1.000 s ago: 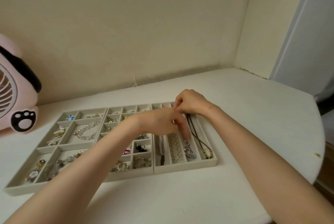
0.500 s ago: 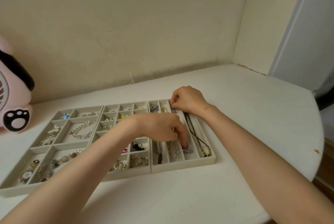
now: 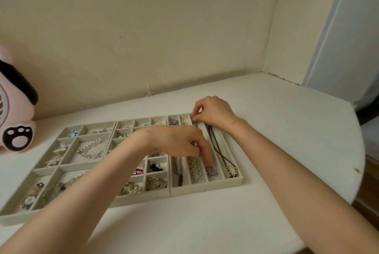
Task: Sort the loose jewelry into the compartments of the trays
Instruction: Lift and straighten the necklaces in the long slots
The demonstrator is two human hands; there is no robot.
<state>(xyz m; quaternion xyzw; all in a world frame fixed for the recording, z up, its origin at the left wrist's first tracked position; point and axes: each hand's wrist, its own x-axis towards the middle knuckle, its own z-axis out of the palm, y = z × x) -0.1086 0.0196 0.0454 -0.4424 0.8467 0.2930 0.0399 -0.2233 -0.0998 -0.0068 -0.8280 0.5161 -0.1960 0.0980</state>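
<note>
Thing in hand: a thin chain necklace with a small pink and silver pendant, lying lengthwise in the third long slot of the right tray.
Right grip: thumb and forefinger were pinched on the far end of the chain, at the top of the slot.
Left grip: the forefinger was stretched down with its tip at the pendant. It looked to be pressing rather than holding, and the other fingers were curled on nothing.
How it would handle: I judged it very light and limp, quick to kink or knot, and slippery between bare fingers. The pendant was the only weight.
Where to hold: the two ends, kept apart so that the chain lay straight.
Neighbours: a pearl strand lay in the slot to the left and a dark cord necklace in the slot to the right. Low walls parted them, and a dragged chain could snag either one.
Edges: the slot was narrow. The middle tray butted against the right tray.
Open room: bare worktop lay to the right and in front. A wall stood close behind.
</note>
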